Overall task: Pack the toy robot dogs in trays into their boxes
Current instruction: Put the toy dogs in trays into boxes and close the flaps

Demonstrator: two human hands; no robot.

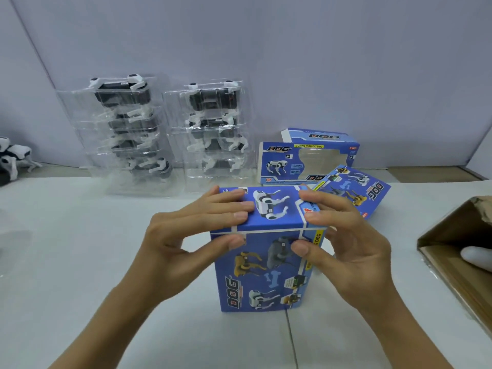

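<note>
Box: blue box [262, 265] upright on desk [80, 262], centre, near.
Left hand [186, 235]: grip pinches top-left edge.
Right hand [346, 235]: grip pinches top-right edge.
Step tip: press flap evenly, steady the box.
Far: trayed dogs [127, 134], empty boxes [306, 158].

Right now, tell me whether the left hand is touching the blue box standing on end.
Touching. The head view shows the left hand with its fingers laid across the top flap of the blue box and its thumb pressed on the front face.

Plain lilac-grey wall [292, 49] behind a white tabletop [80, 249].
</note>
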